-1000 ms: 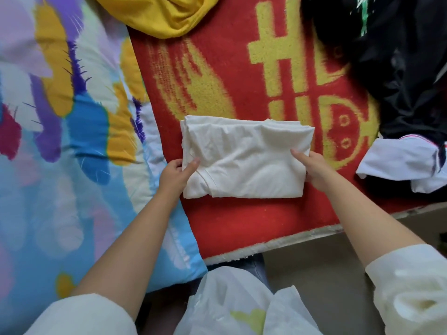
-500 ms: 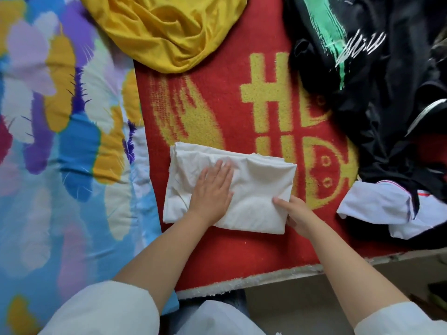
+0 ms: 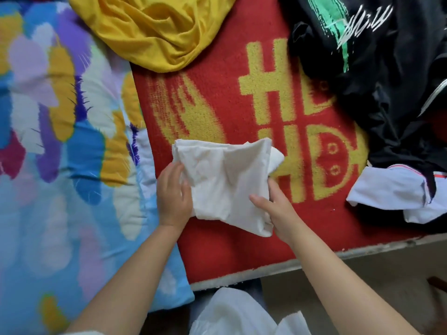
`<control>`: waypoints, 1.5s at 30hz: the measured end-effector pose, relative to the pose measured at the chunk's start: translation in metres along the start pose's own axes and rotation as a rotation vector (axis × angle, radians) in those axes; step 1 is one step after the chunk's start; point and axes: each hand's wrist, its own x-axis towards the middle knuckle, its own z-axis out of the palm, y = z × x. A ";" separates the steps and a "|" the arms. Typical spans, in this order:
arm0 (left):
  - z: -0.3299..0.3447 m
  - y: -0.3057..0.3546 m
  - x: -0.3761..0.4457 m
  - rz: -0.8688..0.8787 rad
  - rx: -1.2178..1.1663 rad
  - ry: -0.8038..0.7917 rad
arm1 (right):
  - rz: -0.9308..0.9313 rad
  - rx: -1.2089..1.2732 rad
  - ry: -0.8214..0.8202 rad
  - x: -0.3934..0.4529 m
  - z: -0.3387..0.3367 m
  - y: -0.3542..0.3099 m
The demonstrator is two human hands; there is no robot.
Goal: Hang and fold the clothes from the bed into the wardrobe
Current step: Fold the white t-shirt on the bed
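Observation:
A folded white garment [image 3: 225, 180] lies on the red and yellow blanket [image 3: 217, 97] near the bed's front edge. My left hand [image 3: 173, 194] holds its left edge, fingers tucked under the cloth. My right hand [image 3: 275, 206] grips its right edge, thumb on top and fingers beneath, and that side is lifted and doubled toward the left. A crumpled yellow garment [image 3: 154, 27] lies at the top. A black jacket with green and white print [image 3: 377, 68] lies at the right.
A feather-patterned quilt in blue, purple and yellow [image 3: 60, 146] covers the left of the bed. A white garment with dark trim [image 3: 396, 192] sits at the right edge. The bed's front edge [image 3: 314, 259] runs below, with floor [image 3: 362, 286] beyond.
My left hand slid from flat on top of the white garment to its left edge. My right hand raised the right side and folded it inward, so the bundle is narrower.

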 end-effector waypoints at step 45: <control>-0.014 -0.034 -0.088 -0.909 -1.097 -0.603 | 0.356 0.138 -0.030 -0.009 0.047 0.079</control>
